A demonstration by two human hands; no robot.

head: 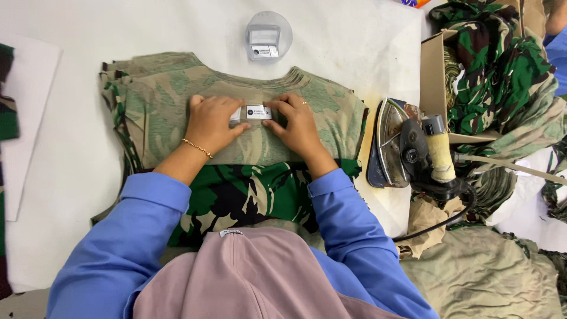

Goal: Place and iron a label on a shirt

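A pale camouflage garment piece [159, 118] lies inside-out on top of a stack on the white table [71, 177]. A small white label [258, 111] sits at its middle, just under the neckline. My left hand [211, 123] presses flat on the cloth with its fingertips at the label's left end. My right hand [298, 125] presses down with its fingertips at the label's right end. Both hands pin the label to the cloth. A darker green camouflage piece [248, 192] lies below, partly under my blue sleeves.
A clear round plastic container [269, 36] stands beyond the stack. An electric iron [410, 147] rests on its side at the right, its cord trailing off. A cardboard box [434, 77] and heaps of camouflage fabric [502, 65] fill the right side.
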